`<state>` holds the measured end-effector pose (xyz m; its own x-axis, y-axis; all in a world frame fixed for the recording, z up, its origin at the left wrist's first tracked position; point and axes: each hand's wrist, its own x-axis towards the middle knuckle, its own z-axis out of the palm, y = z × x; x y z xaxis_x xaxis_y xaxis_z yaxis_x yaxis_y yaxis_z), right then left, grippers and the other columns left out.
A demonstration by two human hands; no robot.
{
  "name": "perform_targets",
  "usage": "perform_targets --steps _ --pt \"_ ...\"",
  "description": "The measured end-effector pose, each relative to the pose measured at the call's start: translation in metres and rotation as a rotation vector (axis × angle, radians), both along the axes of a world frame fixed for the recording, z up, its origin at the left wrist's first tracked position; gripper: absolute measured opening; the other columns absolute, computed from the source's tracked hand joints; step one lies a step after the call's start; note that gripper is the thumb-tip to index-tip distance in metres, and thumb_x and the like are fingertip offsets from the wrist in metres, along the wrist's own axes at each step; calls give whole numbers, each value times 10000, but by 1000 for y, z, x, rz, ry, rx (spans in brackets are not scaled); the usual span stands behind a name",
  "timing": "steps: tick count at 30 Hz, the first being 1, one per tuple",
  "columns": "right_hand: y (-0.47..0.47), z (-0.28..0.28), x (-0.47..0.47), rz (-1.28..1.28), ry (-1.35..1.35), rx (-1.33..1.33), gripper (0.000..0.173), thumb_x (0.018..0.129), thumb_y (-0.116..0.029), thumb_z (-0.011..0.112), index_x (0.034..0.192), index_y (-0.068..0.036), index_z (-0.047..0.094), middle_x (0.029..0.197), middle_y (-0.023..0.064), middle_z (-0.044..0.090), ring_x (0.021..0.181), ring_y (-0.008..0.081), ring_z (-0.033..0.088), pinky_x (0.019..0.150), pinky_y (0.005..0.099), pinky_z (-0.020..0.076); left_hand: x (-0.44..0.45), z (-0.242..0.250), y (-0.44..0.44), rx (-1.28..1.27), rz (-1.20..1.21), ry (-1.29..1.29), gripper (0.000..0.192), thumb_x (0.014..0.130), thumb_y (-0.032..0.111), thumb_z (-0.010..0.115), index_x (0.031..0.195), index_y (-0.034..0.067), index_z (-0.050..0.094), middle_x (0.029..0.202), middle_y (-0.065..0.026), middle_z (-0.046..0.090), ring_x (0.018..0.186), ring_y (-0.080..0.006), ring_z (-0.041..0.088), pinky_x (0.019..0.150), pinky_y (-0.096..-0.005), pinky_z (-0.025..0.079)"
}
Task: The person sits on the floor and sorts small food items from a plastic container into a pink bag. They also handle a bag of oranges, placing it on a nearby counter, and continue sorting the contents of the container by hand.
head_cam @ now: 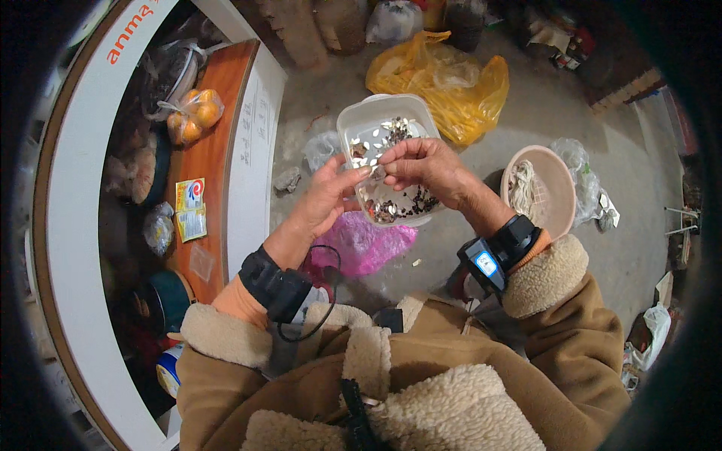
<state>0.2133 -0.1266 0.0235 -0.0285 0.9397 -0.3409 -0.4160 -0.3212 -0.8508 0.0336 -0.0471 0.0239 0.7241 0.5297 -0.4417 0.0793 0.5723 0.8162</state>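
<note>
A clear plastic container (351, 120) is in front of me. Inside are white seeds (376, 133), dark little grains or berries (424, 198) and a brown clump (359, 150). Over its middle, my left hand (329, 194) and my right hand (431, 169) meet at the fingertips. Between them is a small brownish piece (378, 172), partly covered by the fingers; what it is I cannot tell. My left fingers partly go behind the container's left side. Beneath the container's near end lies a pink plastic bag (364, 242).
A yellow plastic bag (451, 84) lies beyond the container. On the right stands a pink basin (555, 191) with a whitish string mop head or cloth (523, 189). A wooden-topped cabinet (217, 163) on the left bears bagged oranges (194, 115) and a yellow packet (190, 210).
</note>
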Motion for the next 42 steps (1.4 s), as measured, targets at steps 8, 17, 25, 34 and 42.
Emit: perform_targets --steps 8,17,25,34,42 --pt "-2 8 2 32 -313 61 112 772 -52 571 869 -4 600 741 55 606 667 108 580 608 231 481 0 -1 0 4 -6 -4 538 777 218 611 1209 59 334 1006 -70 521 910 -172 542 704 -344 498" --pt "-3 4 -4 318 -726 444 161 826 -130 540 938 -33 601 818 46 626 723 104 580 666 265 464 -1 2 3 29 -29 19 521 780 209 600 1207 56 344 1030 -73 517 917 -165 542 744 -344 483" --pt "-1 11 4 72 -581 205 153 796 -43 529 930 10 581 775 81 619 710 123 593 625 262 487 -3 2 4 15 -37 12 484 808 195 558 1217 61 336 1091 -58 492 959 -145 528 802 -336 469" --pt "0 5 -4 107 -907 327 187 749 -52 592 931 -11 585 722 66 600 641 139 573 602 260 464 -4 3 4 -3 -51 -16 503 793 136 562 1227 49 323 1093 -88 487 975 -179 530 811 -348 474" --pt "-9 4 -23 171 -1403 485 180 713 -137 618 877 -84 567 804 98 507 750 294 559 627 396 443 -2 -2 -3 -55 -122 -30 583 763 59 592 1252 49 276 1096 -91 484 975 -187 532 810 -358 478"
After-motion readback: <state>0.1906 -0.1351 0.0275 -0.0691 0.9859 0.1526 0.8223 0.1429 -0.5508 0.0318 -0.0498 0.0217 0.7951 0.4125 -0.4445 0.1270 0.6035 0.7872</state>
